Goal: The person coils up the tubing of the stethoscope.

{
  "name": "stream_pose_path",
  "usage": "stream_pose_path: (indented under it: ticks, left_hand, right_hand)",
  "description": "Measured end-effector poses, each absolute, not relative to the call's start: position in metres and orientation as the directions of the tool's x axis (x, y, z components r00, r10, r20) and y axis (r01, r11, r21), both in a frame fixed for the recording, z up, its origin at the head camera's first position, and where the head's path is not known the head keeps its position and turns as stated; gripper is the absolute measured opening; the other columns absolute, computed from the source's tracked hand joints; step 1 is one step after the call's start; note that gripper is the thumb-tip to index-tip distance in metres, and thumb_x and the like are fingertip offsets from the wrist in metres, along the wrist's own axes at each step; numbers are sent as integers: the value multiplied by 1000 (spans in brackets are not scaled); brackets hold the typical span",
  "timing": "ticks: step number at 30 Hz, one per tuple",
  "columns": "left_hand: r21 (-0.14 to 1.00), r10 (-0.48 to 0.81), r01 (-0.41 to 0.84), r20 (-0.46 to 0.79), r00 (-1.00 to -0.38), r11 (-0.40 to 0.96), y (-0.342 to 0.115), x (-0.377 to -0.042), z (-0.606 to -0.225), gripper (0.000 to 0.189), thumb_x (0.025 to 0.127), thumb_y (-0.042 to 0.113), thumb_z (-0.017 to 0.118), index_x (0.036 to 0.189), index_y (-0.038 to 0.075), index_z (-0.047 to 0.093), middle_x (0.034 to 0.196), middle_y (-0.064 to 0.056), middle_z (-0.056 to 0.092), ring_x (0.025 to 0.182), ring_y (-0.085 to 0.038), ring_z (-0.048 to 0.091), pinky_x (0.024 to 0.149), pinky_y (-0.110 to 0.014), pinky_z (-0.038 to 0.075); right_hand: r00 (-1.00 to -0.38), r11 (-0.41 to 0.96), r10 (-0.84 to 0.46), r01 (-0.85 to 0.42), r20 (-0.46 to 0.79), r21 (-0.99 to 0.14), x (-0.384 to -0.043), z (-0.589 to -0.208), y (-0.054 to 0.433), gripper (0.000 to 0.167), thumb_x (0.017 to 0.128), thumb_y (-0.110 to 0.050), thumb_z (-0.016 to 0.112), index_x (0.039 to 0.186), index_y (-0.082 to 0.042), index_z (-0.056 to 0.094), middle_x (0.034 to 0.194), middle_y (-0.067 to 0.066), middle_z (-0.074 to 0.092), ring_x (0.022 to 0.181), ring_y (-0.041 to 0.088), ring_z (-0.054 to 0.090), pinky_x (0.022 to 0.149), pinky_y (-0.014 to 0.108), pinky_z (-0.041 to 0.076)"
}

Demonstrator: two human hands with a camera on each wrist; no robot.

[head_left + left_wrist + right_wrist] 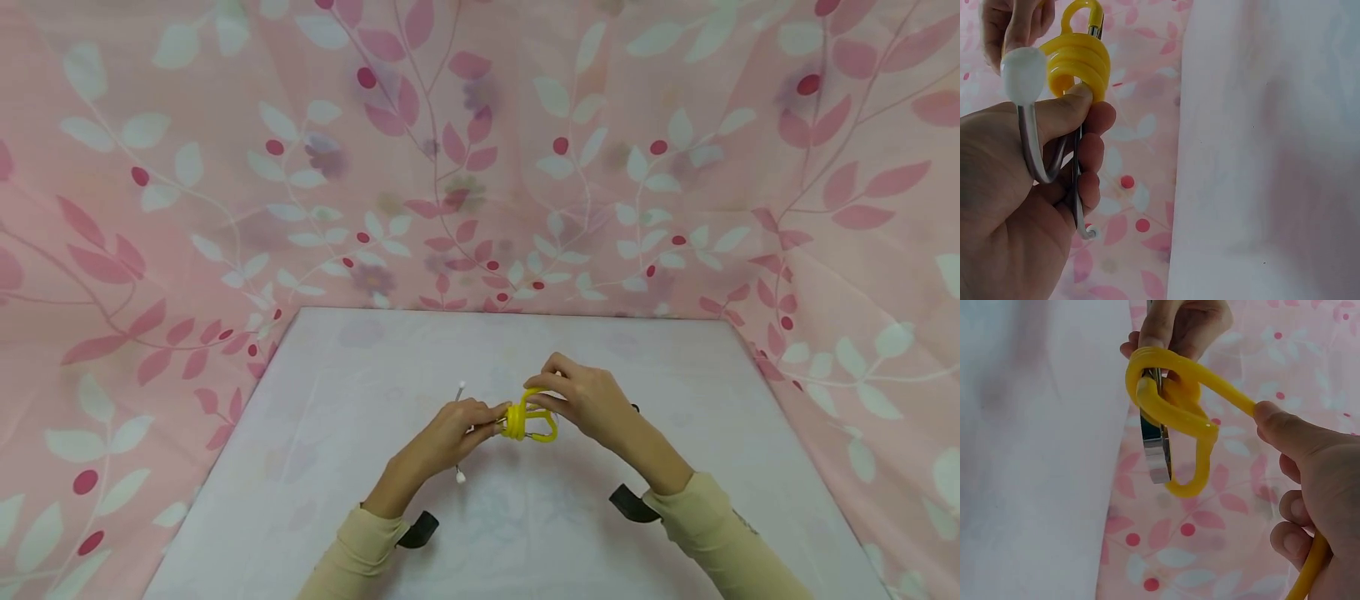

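Observation:
A stethoscope with yellow tubing (514,422) is held over the white table, its tubing wound in several coils round the metal ear tubes. My left hand (457,429) grips the metal ear tubes (1077,181) below the coils, thumb tip against the lowest coil. One white ear tip (1024,75) stands up close to the left wrist camera. My right hand (588,400) pinches the yellow tubing (1229,394) between thumb and fingers, beyond the coils. More tubing runs down through its palm. A flat metal spring (1157,459) sticks out of the coils, beside a loop of tubing.
The white table (345,358) lies under both hands. Pink leaf-patterned cloth (480,167) hangs behind it and along both sides. Black bands (417,530) sit at both wrists, by the rolled sleeves (690,508).

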State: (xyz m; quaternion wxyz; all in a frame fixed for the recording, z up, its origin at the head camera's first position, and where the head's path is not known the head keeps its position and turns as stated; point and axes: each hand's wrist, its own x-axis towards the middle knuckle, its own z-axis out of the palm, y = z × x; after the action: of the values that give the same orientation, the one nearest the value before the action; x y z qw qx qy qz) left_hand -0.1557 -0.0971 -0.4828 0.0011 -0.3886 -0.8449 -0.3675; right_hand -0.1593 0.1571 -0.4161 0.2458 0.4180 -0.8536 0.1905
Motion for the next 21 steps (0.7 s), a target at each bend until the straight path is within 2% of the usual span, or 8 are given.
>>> stream_pose_path:
  ticks: [6, 10, 16, 18, 21]
  left_hand:
    - [612, 677, 690, 320, -663, 387, -96, -154, -482, 43, 93, 16, 66, 135, 8, 59, 89, 2, 71, 69, -4, 45, 60, -14, 42]
    - [624, 686, 688, 316, -656, 370, -97, -154, -481, 42, 94, 18, 65, 135, 9, 59, 93, 3, 72, 70, -3, 46, 61, -14, 43]
    - [674, 698, 663, 302, -650, 325, -98, -151, -480, 43, 94, 14, 65, 136, 10, 57, 94, 5, 71, 74, -4, 50, 66, -15, 48]
    - [678, 701, 664, 305, -644, 316, -99, -151, -480, 43, 95, 15, 64, 137, 10, 57, 94, 5, 71, 75, -4, 50, 66, -15, 48]
    - [675, 706, 677, 326, -629, 292, -99, -151, -482, 43, 95, 15, 64, 137, 10, 56, 95, 4, 71, 76, -4, 51, 67, -15, 48]
  right_hand:
    - [-562, 578, -617, -799, 552, -167, -165, -419, 163, 23, 83, -26, 78, 105, -18, 74, 90, -4, 59, 62, 6, 55, 57, 16, 49]
    - [-583, 570, -606, -793, 542, -216, -167, -421, 164, 24, 85, -25, 76, 108, -18, 74, 92, -3, 59, 65, 6, 55, 59, 16, 48]
    - [-613, 534, -576, -783, 540, -319, -174, -433, 169, 26, 91, -37, 66, 107, -20, 75, 90, -5, 59, 65, 4, 49, 58, 16, 44]
    - [-613, 508, -565, -786, 553, -352, -177, -439, 171, 23, 90, -33, 69, 106, -19, 76, 89, -5, 60, 65, 3, 47, 57, 16, 43]
    - [-618, 464, -546, -786, 566, -409, -180, -446, 173, 20, 84, -18, 77, 104, -17, 76, 87, -4, 62, 65, 4, 47, 56, 16, 42]
